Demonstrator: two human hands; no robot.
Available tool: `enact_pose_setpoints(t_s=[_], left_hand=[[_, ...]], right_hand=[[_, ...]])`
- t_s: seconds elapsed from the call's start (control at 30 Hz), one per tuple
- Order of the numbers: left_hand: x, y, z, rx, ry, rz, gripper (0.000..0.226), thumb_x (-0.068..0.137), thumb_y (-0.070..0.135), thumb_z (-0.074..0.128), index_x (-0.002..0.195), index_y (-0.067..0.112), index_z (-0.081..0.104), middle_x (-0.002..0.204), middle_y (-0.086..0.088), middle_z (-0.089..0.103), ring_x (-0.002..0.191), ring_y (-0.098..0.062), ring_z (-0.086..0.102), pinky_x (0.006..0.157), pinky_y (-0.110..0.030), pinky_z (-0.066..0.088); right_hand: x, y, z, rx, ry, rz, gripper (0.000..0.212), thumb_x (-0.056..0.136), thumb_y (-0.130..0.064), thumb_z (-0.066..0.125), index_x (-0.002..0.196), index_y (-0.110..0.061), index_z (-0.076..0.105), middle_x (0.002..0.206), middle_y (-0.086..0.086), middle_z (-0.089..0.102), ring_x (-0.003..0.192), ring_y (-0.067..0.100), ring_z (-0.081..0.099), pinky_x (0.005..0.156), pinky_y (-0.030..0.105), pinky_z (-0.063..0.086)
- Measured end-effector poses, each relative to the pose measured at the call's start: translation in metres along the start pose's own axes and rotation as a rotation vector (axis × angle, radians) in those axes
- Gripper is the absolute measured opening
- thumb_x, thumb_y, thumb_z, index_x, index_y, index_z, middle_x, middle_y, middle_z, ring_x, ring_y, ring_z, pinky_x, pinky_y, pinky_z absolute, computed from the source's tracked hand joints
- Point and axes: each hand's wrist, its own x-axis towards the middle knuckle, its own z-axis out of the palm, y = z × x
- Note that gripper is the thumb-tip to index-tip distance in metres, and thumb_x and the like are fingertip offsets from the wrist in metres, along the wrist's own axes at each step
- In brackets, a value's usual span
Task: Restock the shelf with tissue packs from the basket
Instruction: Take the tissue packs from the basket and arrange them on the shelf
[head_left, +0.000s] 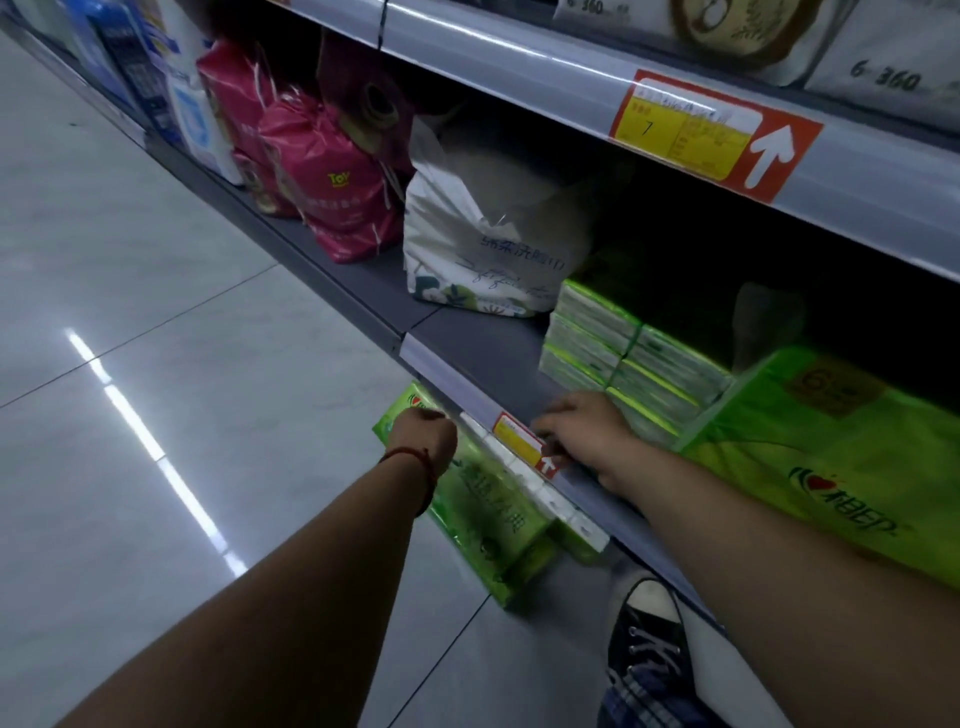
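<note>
As both bare arms stretched toward the lower shelf (483, 358), the left hand (423, 436) was curled around the far end of a green tissue pack (488, 525). The pack lay just below and in front of the shelf's front edge; whether it touched the tiled floor (156, 364) could not be told. The right hand (587, 431) rested on the shelf's front edge, fingers nearly straight and holding nothing, just beside the yellow-and-red price tag (522, 447) on the shelf rail. That tag sat between the right hand and the held pack. On the shelf, just behind the right hand, stood stacked green packs (623, 364), with a large green bundle (831, 467) to their right. A white bag (488, 249) and pink bags (332, 192) stood further left along the shelf. A black sneaker (649, 639) showed beneath the shelf's edge.
</note>
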Motion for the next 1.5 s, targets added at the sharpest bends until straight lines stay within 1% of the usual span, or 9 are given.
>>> enact_pose_setpoints(t_s=[0.13,0.2,0.4,0.6,0.87,1.0,1.23,1.4,1.5], left_hand=[[0.003,-0.041,-0.013,0.105,0.009,-0.194,0.046,0.094,0.011,0.060,0.134,-0.008,0.052,0.112,-0.022,0.057,0.096,-0.037,0.059,0.090,-0.047,0.057],[0.003,-0.056,-0.013,0.035,-0.019,-0.246,0.055,0.097,0.015,0.061,0.145,-0.003,0.042,0.127,-0.020,0.050,0.110,-0.042,0.057,0.090,-0.047,0.056],[0.008,-0.081,0.008,-0.298,-0.127,-0.347,0.045,0.098,0.009,0.067,0.136,-0.006,0.049,0.113,-0.024,0.061,0.110,-0.047,0.062,0.086,-0.051,0.056],[0.012,-0.088,0.010,-0.409,-0.156,-0.349,0.039,0.090,0.009,0.075,0.125,0.002,0.059,0.108,-0.021,0.065,0.099,-0.043,0.067,0.079,-0.054,0.061],[-0.002,-0.091,-0.028,-0.576,-0.167,-0.302,0.021,0.091,0.013,0.074,0.108,0.009,0.063,0.119,-0.022,0.064,0.103,-0.040,0.067,0.086,-0.058,0.060],[-0.026,-0.075,-0.064,-0.651,-0.179,-0.244,0.057,0.077,0.020,0.085,0.128,0.012,0.062,0.139,-0.020,0.057,0.121,-0.044,0.061,0.088,-0.060,0.060],[-0.102,-0.017,-0.135,-0.711,-0.163,0.015,0.029,0.089,0.016,0.076,0.115,0.006,0.065,0.122,-0.020,0.069,0.096,-0.038,0.074,0.080,-0.049,0.064],[-0.168,0.033,-0.170,-0.716,-0.223,0.211,0.028,0.093,0.011,0.071,0.119,0.004,0.066,0.121,-0.017,0.069,0.092,-0.037,0.077,0.079,-0.049,0.065],[-0.192,0.052,-0.179,-0.805,-0.202,0.298,0.028,0.095,0.011,0.070,0.122,0.004,0.065,0.114,-0.018,0.075,0.096,-0.037,0.077,0.075,-0.048,0.065]], right_hand=[[0.003,0.023,0.030,-0.317,-0.155,-0.078,0.012,0.085,-0.013,0.075,0.096,-0.018,0.074,0.110,0.016,0.075,0.098,0.031,0.072,0.090,0.050,0.059],[0.004,0.030,0.040,-0.499,-0.192,-0.111,0.043,0.087,-0.022,0.073,0.129,-0.016,0.066,0.134,0.010,0.065,0.118,0.028,0.064,0.100,0.039,0.054],[0.010,0.038,0.059,-0.579,-0.302,-0.036,0.075,0.090,-0.021,0.071,0.156,-0.016,0.037,0.154,0.008,0.048,0.129,0.028,0.056,0.095,0.029,0.050],[0.007,0.043,0.070,-0.382,-0.219,-0.031,0.063,0.092,-0.003,0.060,0.148,-0.027,0.049,0.132,0.003,0.063,0.089,0.018,0.059,0.056,0.018,0.043],[-0.004,0.024,0.070,0.016,-0.294,-0.030,0.065,0.085,0.014,0.067,0.135,-0.028,0.066,0.131,0.006,0.064,0.107,0.029,0.069,0.093,0.041,0.059],[-0.032,-0.007,0.061,0.113,-0.328,-0.077,0.060,0.087,0.013,0.067,0.133,-0.025,0.067,0.130,0.004,0.063,0.105,0.028,0.070,0.089,0.039,0.060],[-0.118,-0.077,0.021,0.227,-0.419,-0.188,0.055,0.088,0.013,0.068,0.130,-0.024,0.069,0.125,-0.001,0.063,0.098,0.026,0.072,0.064,0.030,0.061],[-0.172,-0.110,-0.008,0.410,-0.312,-0.272,0.043,0.081,-0.002,0.081,0.120,-0.019,0.071,0.125,0.004,0.070,0.100,0.024,0.074,0.071,0.030,0.058],[-0.194,-0.121,-0.019,0.569,-0.250,-0.258,0.018,0.084,-0.017,0.082,0.097,-0.013,0.070,0.096,0.014,0.073,0.078,0.024,0.067,0.059,0.028,0.053]])
